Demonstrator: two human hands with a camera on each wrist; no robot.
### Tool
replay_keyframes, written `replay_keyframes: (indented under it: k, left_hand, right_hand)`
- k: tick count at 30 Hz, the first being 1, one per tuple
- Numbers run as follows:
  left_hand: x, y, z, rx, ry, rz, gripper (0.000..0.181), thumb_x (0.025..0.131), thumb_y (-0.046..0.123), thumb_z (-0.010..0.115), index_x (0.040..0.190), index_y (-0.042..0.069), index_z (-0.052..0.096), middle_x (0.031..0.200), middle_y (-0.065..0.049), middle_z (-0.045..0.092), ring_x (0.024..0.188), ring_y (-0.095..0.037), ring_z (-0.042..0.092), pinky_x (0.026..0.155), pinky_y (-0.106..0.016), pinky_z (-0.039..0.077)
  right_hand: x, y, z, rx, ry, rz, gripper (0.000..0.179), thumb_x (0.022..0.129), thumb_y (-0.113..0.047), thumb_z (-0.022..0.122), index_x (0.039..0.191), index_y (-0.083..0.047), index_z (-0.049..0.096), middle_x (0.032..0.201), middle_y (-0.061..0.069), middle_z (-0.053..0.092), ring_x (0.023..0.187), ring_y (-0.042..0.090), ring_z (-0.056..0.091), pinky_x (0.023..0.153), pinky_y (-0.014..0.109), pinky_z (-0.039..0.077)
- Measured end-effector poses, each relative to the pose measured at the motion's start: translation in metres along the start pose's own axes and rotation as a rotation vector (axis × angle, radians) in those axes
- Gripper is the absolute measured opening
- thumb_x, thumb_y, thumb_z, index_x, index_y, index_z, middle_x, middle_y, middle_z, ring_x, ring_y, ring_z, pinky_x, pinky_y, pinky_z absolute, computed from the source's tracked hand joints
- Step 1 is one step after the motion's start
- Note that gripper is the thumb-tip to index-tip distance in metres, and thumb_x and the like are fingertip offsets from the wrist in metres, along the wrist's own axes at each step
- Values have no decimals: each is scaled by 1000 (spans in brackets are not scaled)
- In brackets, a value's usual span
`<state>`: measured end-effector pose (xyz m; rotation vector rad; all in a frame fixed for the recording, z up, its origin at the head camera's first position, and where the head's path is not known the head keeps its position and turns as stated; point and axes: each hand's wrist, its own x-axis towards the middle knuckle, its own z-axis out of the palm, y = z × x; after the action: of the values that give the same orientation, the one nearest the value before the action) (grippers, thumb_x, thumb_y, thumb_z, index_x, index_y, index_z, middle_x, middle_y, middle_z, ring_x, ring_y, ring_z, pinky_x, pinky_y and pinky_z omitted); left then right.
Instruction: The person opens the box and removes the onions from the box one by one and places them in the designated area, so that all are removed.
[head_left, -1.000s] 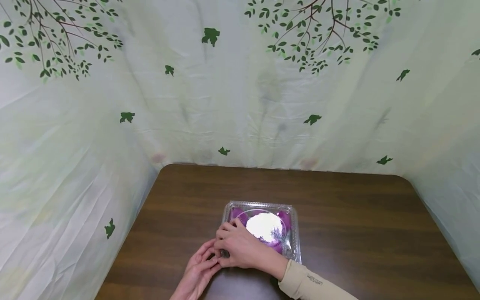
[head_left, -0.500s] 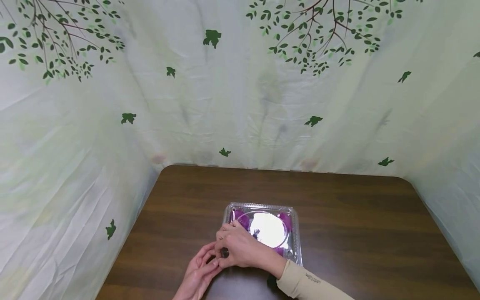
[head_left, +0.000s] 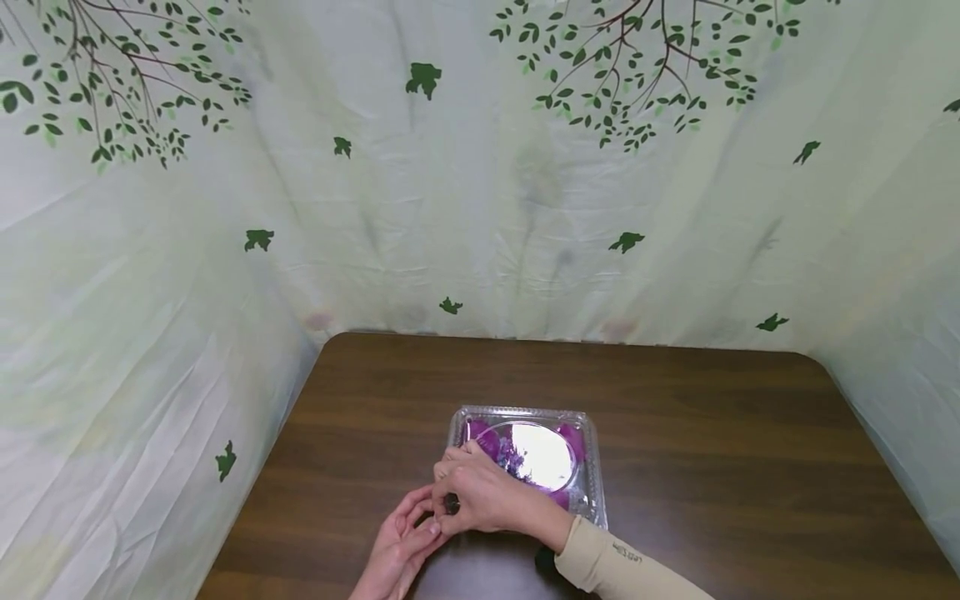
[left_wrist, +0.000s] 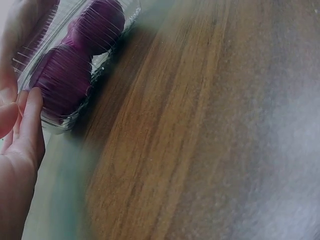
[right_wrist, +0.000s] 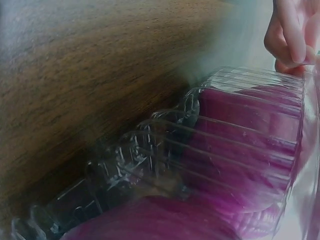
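From the head view we cannot see the near left corner of the clear, ribbed plastic container [head_left: 596,471]: the person's bare right grip [head_left: 491,500] covers it, and whether those fingertips or the bare left grip's [head_left: 397,540] pinch the rim escapes us. White glare hides some of the round purple contents [head_left: 572,440], which the left wrist view cuts off at the top. The beige sleeve [head_left: 637,572] leaves the bottom edge, its dark lettering [head_left: 627,552] too small for us to read.
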<state>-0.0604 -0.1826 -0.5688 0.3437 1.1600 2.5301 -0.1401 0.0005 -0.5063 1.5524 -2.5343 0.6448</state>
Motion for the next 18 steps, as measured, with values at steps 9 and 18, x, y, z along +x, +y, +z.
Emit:
replay_keyframes:
  k: [9,18]
  left_hand:
    - [-1,1,2,37,48,-44,50,95,-17,41,134,13,50,115,-1,54,104,-13,59,96,-32,51]
    - [0,4,2,51,31,-49,52,96,-14,43,135,19,50,117,0,52,103,-12,58,96,-32,50]
  right_hand:
    - [0,-1,1,72,18,21,24,73,-39,82,64,-33,61,70,-20,41,75,1,35,72,18,25]
    - [1,0,-3,63,28,9,24,72,-39,82,65,-33,60,71,-20,42,75,0,36,73,19,26]
